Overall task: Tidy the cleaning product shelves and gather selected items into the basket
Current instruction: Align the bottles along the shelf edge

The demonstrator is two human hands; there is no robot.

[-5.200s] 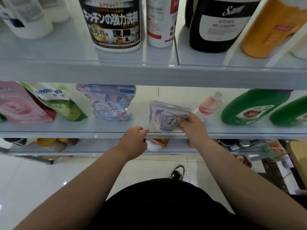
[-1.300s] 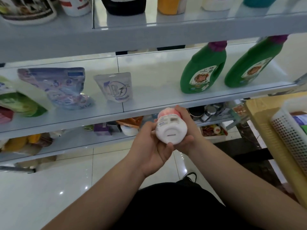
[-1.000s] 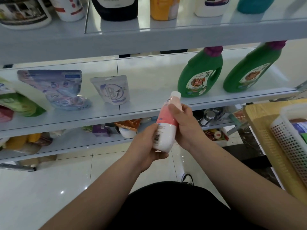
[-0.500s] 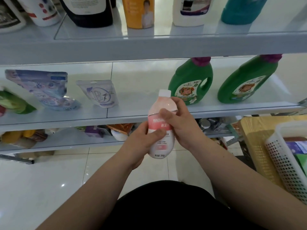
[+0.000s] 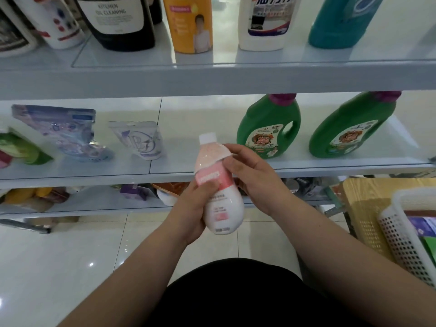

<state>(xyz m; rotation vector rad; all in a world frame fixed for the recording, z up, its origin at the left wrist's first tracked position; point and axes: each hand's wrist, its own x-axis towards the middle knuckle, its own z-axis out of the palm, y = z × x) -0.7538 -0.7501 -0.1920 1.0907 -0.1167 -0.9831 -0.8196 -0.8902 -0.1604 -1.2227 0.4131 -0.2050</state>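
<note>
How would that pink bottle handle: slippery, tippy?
Probably slick: the pink bottle looks glossy, and the left hand and right hand both grip it. Tall and round, it may tip if pushed, or roll lying down.

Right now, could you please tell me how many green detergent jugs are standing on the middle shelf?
2. The left green jug stands behind the pink bottle; the right green jug stands beside it, apart, nearer the shelf's end. More may lie beyond the frame.

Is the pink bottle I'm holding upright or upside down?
Upright, tilted slightly: the bottle has its white cap pointing up and its base down. The left hand grips its middle, the right hand its shoulder.
</note>
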